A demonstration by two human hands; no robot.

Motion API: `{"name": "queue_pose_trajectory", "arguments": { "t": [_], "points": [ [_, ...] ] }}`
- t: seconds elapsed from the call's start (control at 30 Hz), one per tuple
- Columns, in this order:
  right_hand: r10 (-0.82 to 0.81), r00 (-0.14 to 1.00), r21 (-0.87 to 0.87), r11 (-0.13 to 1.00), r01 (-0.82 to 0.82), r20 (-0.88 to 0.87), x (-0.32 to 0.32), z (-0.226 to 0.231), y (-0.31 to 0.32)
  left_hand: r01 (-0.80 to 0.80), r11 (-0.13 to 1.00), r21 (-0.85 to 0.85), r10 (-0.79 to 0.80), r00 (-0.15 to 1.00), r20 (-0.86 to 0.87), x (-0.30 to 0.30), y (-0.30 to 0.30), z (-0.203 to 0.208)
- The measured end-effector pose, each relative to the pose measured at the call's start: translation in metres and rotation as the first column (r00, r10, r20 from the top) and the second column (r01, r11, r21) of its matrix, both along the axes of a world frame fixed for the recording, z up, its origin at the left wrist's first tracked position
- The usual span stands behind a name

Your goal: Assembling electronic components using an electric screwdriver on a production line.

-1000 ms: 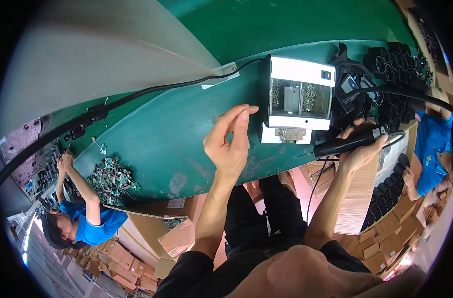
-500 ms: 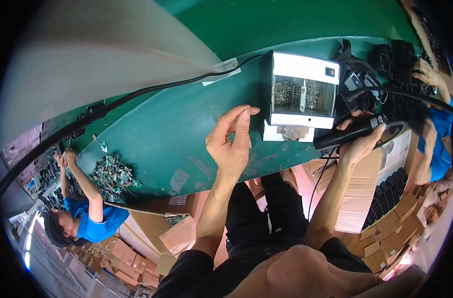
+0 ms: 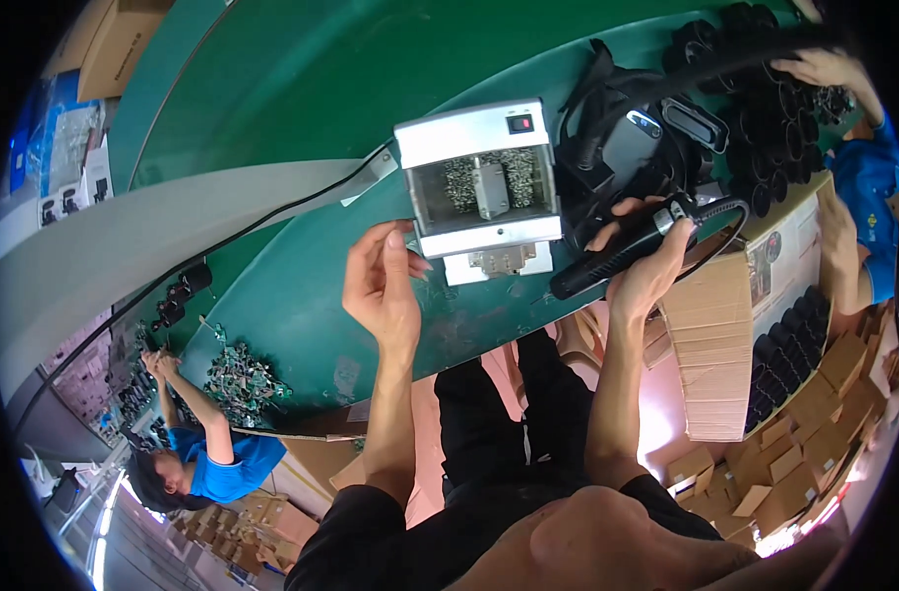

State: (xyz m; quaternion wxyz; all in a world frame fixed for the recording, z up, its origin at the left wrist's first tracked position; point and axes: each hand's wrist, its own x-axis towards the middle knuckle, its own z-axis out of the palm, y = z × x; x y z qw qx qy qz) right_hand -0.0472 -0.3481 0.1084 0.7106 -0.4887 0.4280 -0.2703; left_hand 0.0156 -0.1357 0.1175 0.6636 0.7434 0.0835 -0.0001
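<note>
My right hand [image 3: 651,271] is wrapped round a black electric screwdriver [image 3: 612,251], its cable looping from the rear end. The tool lies nearly level, its thin tip pointing left, just below a white-and-black screw feeder [image 3: 504,234]. Many small screws fill the feeder's window, and a metal outlet block [image 3: 504,261] sits at its near side. By the feeder's left edge is my left hand [image 3: 383,286], palm partly up. Its fingers are curled and the thumb rests against the index finger; whatever may be between them is too small or hidden to make out.
On the green table [image 3: 312,325], a pile of small metal parts [image 3: 245,379] lies left. A phone [image 3: 632,143], black straps and several black round parts [image 3: 755,148] lie right. An open carton [image 3: 706,345] stands at the near edge. Co-workers in blue sit at both sides.
The view has shifted, so feeder and table items appear further left. My left hand has curled slightly more beside the feeder. The screwdriver stays in my right hand, near the feeder's outlet side.
</note>
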Motion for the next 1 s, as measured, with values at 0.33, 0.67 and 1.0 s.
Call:
{"name": "queue_pose_trajectory", "arguments": {
  "t": [0.33,0.67,1.0],
  "points": [
    [-0.039,0.994,0.114,0.993,0.028,0.098,-0.025,-0.007,-0.001,0.064,0.992,0.106,-0.07,0.996,0.055,-0.003,-0.011,0.001],
    [-0.038,0.996,0.108,0.994,0.029,0.083,-0.033,-0.015,-0.006,0.043,0.992,0.121,-0.056,0.994,0.098,0.001,-0.014,-0.002],
    [-0.049,0.99,0.129,0.991,0.032,0.131,-0.035,-0.015,-0.009,0.053,0.993,0.101,-0.062,0.994,0.085,-0.002,-0.012,-0.001]
  ]
}}
